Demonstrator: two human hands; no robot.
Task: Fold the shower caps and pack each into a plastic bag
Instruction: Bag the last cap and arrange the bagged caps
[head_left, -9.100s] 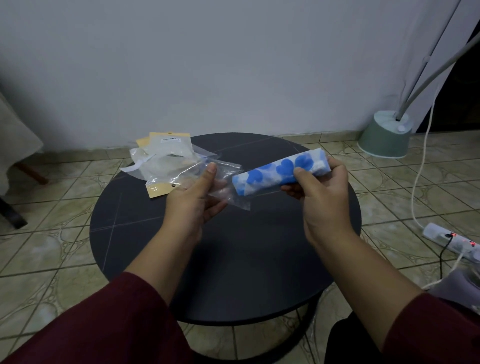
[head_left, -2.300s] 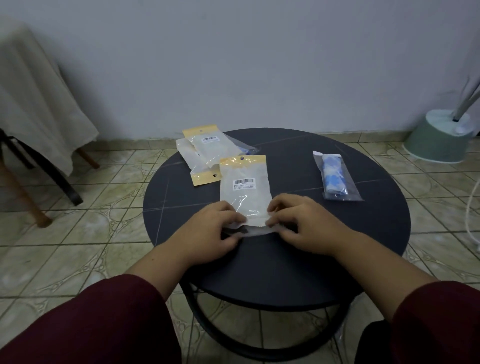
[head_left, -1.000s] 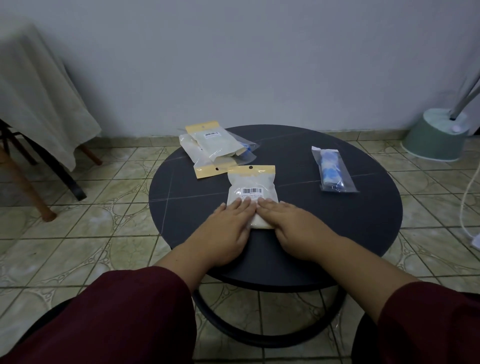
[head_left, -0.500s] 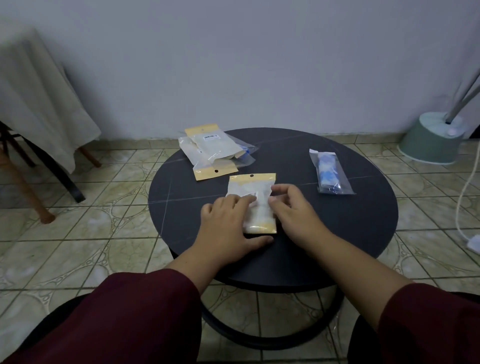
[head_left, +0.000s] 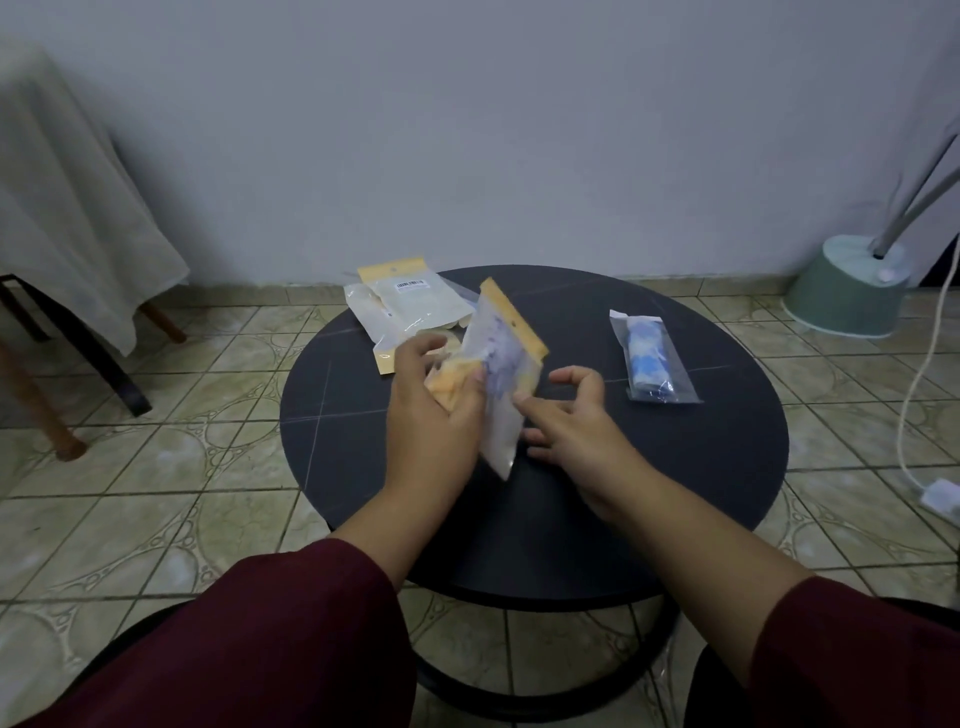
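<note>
My left hand (head_left: 435, 404) grips a plastic packet with a yellow header strip (head_left: 503, 374), lifted off the round dark table (head_left: 727, 447) and tilted, blurred by motion. A shower cap shows faintly inside it. My right hand (head_left: 569, 415) hovers just right of the packet with fingers spread and loosely curled, holding nothing. A clear bag holding a rolled blue-and-white shower cap (head_left: 650, 358) lies on the table to the right. A small pile of yellow-topped packets (head_left: 402, 301) lies at the table's far left edge.
A cloth-draped table with wooden legs (head_left: 67, 218) stands at the left. A green lamp base (head_left: 847, 291) with metal poles stands at the right by the wall, and a white cord (head_left: 914, 405) runs to a power strip on the tiled floor.
The packet that lay flat under both hands is now lifted and tilted in my left hand. My right hand has let go and moved slightly right.
</note>
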